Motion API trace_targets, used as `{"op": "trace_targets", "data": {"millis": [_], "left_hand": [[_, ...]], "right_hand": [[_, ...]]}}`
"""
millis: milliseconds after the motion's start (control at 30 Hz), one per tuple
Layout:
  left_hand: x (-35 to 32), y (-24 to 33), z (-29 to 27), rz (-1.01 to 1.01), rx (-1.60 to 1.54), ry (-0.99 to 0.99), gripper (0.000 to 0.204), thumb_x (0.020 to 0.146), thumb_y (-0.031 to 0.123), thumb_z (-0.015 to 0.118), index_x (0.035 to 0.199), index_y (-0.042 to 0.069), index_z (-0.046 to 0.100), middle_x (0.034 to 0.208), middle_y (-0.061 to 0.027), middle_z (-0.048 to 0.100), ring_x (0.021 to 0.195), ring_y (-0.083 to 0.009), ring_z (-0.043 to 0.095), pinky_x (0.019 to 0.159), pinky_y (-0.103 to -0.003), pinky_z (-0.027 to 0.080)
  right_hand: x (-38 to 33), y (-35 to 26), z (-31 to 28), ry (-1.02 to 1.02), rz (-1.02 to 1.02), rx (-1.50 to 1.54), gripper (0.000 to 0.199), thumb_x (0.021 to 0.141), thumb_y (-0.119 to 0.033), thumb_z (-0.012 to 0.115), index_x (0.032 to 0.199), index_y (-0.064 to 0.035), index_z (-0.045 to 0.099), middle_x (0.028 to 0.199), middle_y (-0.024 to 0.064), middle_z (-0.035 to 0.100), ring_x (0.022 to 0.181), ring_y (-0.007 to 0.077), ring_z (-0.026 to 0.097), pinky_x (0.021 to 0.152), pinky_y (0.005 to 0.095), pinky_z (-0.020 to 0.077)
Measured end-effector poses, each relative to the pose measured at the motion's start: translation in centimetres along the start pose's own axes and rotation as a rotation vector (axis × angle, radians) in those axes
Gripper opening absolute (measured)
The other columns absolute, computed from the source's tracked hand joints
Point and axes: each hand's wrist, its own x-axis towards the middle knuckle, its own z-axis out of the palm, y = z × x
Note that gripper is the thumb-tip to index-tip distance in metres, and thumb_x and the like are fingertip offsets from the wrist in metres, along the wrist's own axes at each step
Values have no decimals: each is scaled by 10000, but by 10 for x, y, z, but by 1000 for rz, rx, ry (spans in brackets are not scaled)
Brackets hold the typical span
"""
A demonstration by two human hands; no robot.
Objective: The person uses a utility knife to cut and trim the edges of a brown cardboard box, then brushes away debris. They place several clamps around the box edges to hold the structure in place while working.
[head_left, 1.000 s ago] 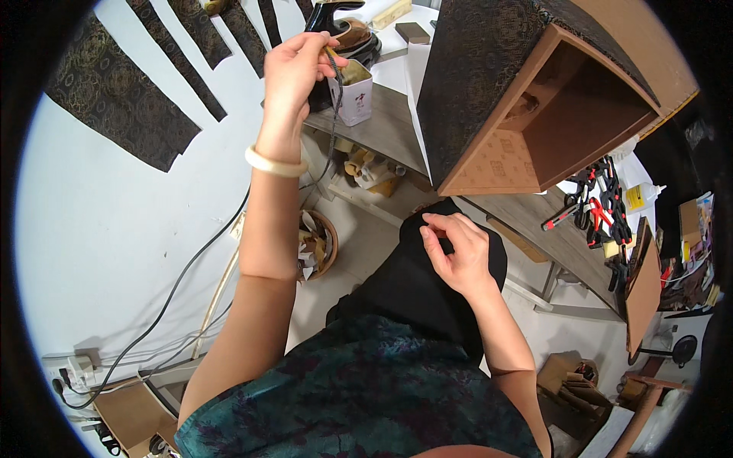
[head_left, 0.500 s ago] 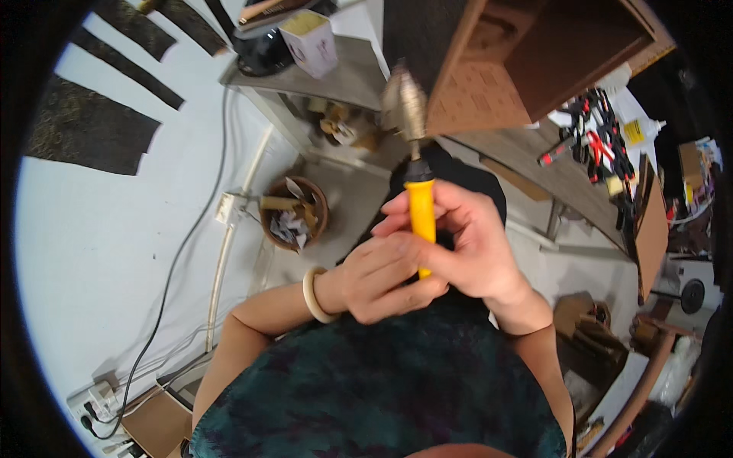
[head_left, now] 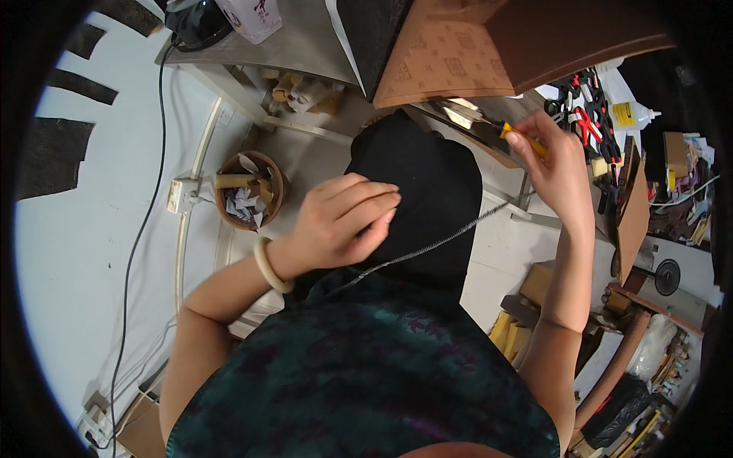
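My right hand [head_left: 561, 168] is stretched out to the right over the bench edge, closed on a yellow-handled tool [head_left: 525, 140] whose tip points up and left toward a dark brown box [head_left: 489, 46]. A grey braided cord [head_left: 443, 244] runs from the tool down to my lap. My left hand [head_left: 343, 221], with a pale bangle [head_left: 267, 263] on the wrist, lies with curled fingers on a black cloth [head_left: 427, 172] that covers my lap. The tool's tip is hidden.
A round brown basket [head_left: 248, 191] of scraps stands on the floor at left, beside a wall socket and cable. Red-handled scissors and pliers [head_left: 584, 114] and a glue bottle [head_left: 630, 114] lie on the bench at right. Cardboard boxes crowd the lower right floor.
Half a second ago both hands held the yellow tool upright before my chest. Now my right hand has carried it out to the right and my left hand has dropped onto the black cloth.
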Motion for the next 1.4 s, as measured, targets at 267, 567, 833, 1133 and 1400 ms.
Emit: {"op": "trace_targets", "data": {"millis": [267,567,833,1133,1400], "left_hand": [[-13,-21,-12,-148,8,-93,214,787,-59,726,994,-20,690,1020,-158,729,742,-274,674,646,-341,553],[-15,-21,3,-223,-58,-58,181,798,-78,713,968,-20,699,1013,-167,743,784,-272,704,674,-337,561],[-18,-21,8,-253,-86,-62,179,800,-64,724,968,-4,706,1006,-155,747,772,-264,708,652,-338,559],[-20,-21,16,-233,-83,-24,203,769,-29,743,963,18,707,979,-100,733,747,-236,697,627,-318,565],[-22,-21,20,-235,-114,-16,204,772,-31,741,966,20,706,978,-96,732,727,-232,685,613,-315,557]], "right_hand": [[44,15,14,-176,-72,65,231,942,-161,768,998,55,712,854,149,752,770,192,742,732,294,566],[54,20,22,-93,-209,57,266,908,-243,802,925,1,698,734,154,715,613,260,709,584,342,538],[47,2,26,-68,-203,-29,271,896,-239,812,856,-42,629,649,144,654,589,332,684,547,395,519],[39,6,27,-20,-176,-45,247,910,-207,794,827,-44,628,624,136,644,571,323,678,526,392,503],[40,-8,32,-4,-232,-82,239,916,-226,788,826,-62,640,589,125,604,545,344,641,503,399,485]]}}
